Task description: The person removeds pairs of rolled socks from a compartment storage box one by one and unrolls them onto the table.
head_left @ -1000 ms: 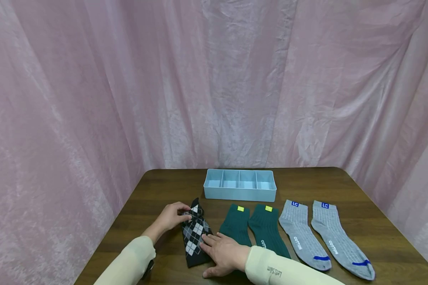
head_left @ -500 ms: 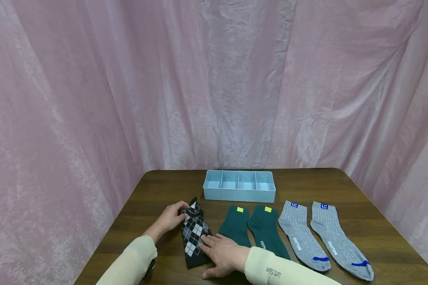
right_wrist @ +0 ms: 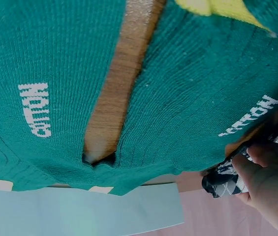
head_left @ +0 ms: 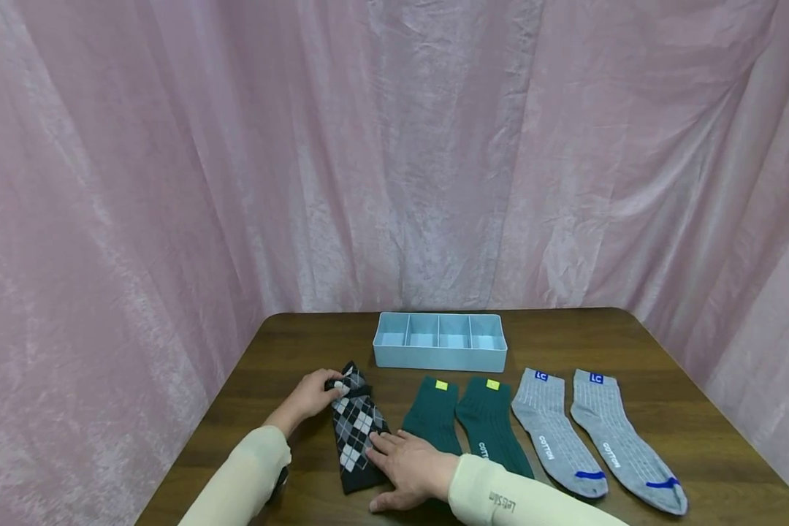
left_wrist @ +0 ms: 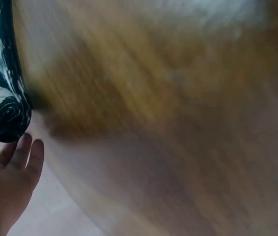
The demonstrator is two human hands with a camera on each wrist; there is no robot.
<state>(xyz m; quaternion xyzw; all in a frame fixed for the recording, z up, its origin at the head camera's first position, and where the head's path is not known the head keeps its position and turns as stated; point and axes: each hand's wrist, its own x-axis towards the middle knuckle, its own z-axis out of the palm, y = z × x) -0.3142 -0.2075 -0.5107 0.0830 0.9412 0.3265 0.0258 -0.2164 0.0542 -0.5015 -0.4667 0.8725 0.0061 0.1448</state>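
Observation:
A black, grey and white argyle sock (head_left: 357, 438) lies at the left of the row, its far end rolled up. My left hand (head_left: 307, 394) grips that roll between thumb and fingers. The left wrist view shows the roll's spiral end (left_wrist: 10, 118) by the fingers. My right hand (head_left: 413, 467) lies palm down with straight fingers, fingertips touching the argyle sock's right edge. It covers the lower part of the left green sock (head_left: 432, 416). Beside that lies another green sock (head_left: 493, 427). Whether the argyle roll holds one sock or two, I cannot tell.
Two grey socks (head_left: 559, 438) with blue labels lie to the right on the brown wooden table (head_left: 315, 340). Behind the socks stands a light blue box (head_left: 440, 358) with several compartments. A pink curtain (head_left: 394, 161) hangs beyond the table's far edge.
My left hand has shifted slightly left, and the sock's far end has turned into a neater roll. The right hand has stayed in about the same place.

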